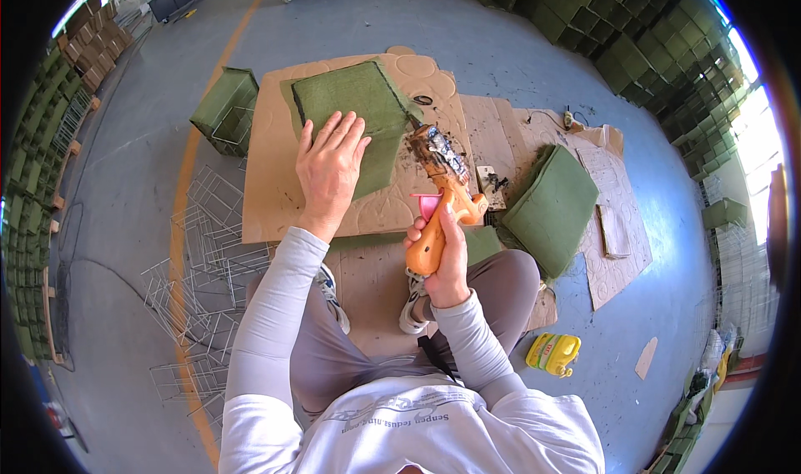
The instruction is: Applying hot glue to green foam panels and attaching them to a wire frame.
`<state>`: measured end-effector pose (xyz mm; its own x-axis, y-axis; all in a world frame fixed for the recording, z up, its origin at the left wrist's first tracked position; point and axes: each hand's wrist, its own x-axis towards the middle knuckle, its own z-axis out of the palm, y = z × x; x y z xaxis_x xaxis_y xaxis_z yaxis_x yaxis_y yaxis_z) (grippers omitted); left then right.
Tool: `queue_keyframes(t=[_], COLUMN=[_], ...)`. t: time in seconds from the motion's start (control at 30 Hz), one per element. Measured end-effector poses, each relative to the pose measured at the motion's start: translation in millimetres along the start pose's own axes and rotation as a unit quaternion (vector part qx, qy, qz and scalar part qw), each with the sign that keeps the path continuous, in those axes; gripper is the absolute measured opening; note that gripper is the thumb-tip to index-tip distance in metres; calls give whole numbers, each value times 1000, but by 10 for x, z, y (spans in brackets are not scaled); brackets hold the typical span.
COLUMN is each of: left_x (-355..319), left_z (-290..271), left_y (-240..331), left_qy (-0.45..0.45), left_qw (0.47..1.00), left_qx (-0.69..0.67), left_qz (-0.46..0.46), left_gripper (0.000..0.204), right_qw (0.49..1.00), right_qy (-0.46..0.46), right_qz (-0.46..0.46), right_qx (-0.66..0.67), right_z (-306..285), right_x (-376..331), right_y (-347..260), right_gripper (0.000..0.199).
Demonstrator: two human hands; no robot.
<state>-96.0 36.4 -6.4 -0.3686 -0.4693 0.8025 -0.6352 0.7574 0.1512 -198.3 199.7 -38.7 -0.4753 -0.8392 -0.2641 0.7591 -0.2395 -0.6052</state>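
My left hand (331,169) lies flat, fingers stretched out, on a green felt-like fabric piece (344,88) with dark edges. The fabric rests on a cardboard-topped work surface (274,173) in front of me. Wrapped round the handle of an orange glue gun (455,194) is my right hand (448,265). The gun has a pink trigger, and its front is caked with dark residue. Its nozzle points away from me, at the right edge of the fabric; I cannot tell whether it touches. Close to the gun's right side lies a small pale card (491,186) with dark bits on it.
Stacked green fabric pieces (551,211) lie to the right on cardboard sheets. Wire frames (196,265) are heaped on the floor at left, below a green fabric box (229,111). A yellow jug (553,355) stands at lower right. Green boxes (622,23) are piled along the far right.
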Motion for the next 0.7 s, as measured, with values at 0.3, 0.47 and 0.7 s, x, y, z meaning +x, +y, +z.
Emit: queue_keyframes(t=[0.3,0.47,0.7], left_x=[-14,-29,17], left_z=[-6,4,-102], left_y=[-5,11,-199], left_qy=[4,9,-14], left_qw=[1000,1000,999], left_qx=[-2,1,-46], left_qz=[5,7,17], left_gripper=[22,23,24], right_qw=[999,999,999], right_qy=[-14,1,8], right_qz=[-33,3,-12], right_qx=[-36,-52,-35], right_z=[-5,29,-181], right_x=[-137,-110,-34], right_y=[-140,-84,-323], right_gripper=[25,25,27])
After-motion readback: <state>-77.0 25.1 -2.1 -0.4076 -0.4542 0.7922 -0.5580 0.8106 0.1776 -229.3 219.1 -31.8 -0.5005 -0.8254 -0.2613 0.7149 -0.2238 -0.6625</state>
